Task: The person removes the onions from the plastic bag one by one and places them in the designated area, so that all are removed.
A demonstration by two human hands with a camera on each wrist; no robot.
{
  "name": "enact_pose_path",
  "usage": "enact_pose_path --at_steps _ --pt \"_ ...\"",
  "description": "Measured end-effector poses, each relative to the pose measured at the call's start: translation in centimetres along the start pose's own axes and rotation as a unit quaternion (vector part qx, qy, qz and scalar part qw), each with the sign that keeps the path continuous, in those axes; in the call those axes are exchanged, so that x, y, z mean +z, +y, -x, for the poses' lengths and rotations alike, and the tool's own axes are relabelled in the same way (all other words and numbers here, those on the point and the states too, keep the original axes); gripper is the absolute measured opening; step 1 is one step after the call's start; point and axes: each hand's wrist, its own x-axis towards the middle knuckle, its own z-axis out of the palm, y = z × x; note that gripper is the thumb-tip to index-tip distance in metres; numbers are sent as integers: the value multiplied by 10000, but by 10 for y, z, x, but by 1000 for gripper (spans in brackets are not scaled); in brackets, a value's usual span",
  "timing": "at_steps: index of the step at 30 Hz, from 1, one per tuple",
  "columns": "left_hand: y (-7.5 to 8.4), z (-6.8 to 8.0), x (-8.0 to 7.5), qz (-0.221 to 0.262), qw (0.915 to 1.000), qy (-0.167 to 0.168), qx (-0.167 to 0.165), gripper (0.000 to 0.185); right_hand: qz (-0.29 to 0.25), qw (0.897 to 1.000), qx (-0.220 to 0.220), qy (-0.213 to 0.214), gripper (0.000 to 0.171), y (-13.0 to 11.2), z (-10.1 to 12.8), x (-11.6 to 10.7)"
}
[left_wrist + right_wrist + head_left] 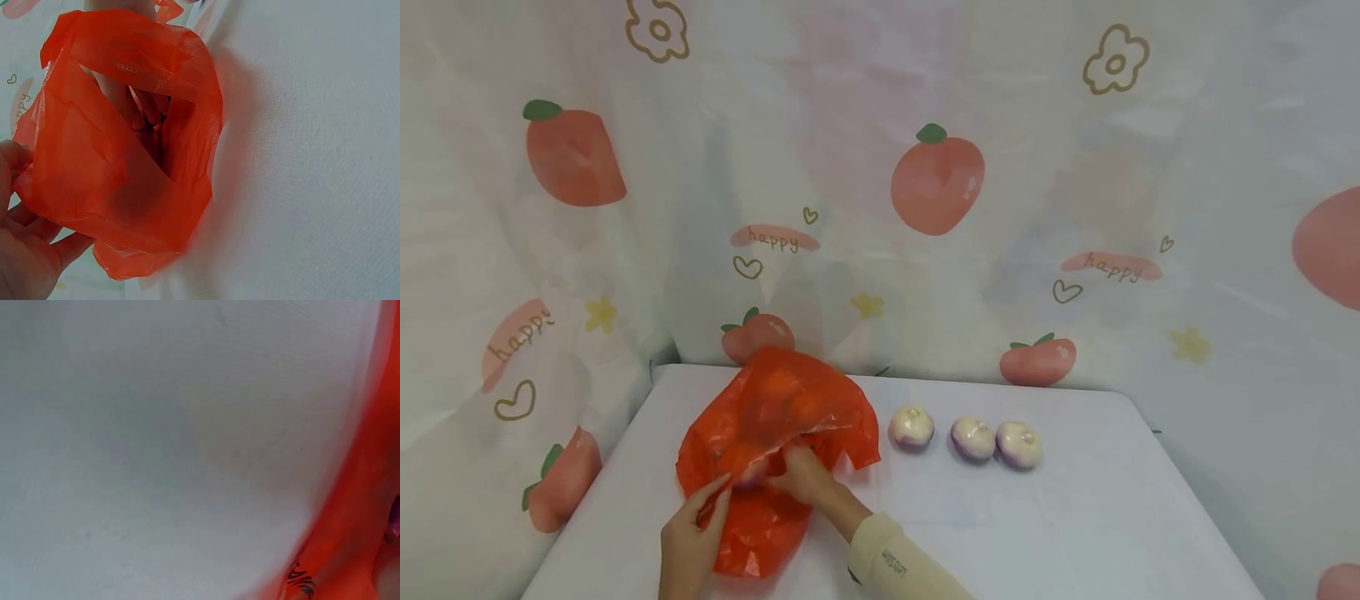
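A thin red plastic bag (782, 392) lies on the left part of the table, its mouth facing the person. My left hand (687, 537) pinches the bag's rim with thumb and fingers; in the left wrist view the fingers (31, 250) spread along its edge. Through the mouth reaches my right hand (805, 475), its fingers at a whitish-purple onion (751, 473) inside, partly hidden by the plastic. A bit of purple shows beside that hand at the right wrist view's edge. How deep the bag's other contents go is hidden.
Three white-and-purple onions, a single onion (912, 427) and a touching pair (996, 442), stand in a row right of the bag. They rest on a white-covered table (1037, 533). Behind it hangs a printed curtain (850, 125).
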Motion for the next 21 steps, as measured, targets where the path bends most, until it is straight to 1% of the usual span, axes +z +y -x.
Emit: enact_pose_path --at_steps 2,5,7,9,11,12,14,16,18,21 --pt "0 0 0 -8 10000 17 10 28 49 10000 11 -37 55 1 -1 2" --pt "-1 0 -1 11 10000 22 38 28 19 10000 -29 -76 55 2 -4 4" --pt "-1 1 -1 5 10000 36 48 27 112 9999 68 -86 50 2 -4 5" --pt "-1 1 -2 21 10000 37 37 27 -98 9999 -10 -114 56 2 -5 5" --pt "-1 2 -2 31 10000 49 20 27 -223 9996 -109 -168 59 1 -6 5" --pt "-1 2 -3 35 10000 50 3 27 -228 9994 -152 -211 58 0 -6 5" --pt "-1 1 -3 57 10000 27 -39 27 -397 9983 -311 -291 65 -1 -7 5" --pt "-1 1 -3 68 10000 -18 -44 28 -375 9981 -349 -352 64 -3 -7 5" --pt "-1 1 -3 67 10000 -50 -8 28 -387 9979 -363 -375 62 -5 -6 5" --pt "0 1 -2 139 9998 -29 173 27 -392 9977 -412 -357 65 -7 -7 5"
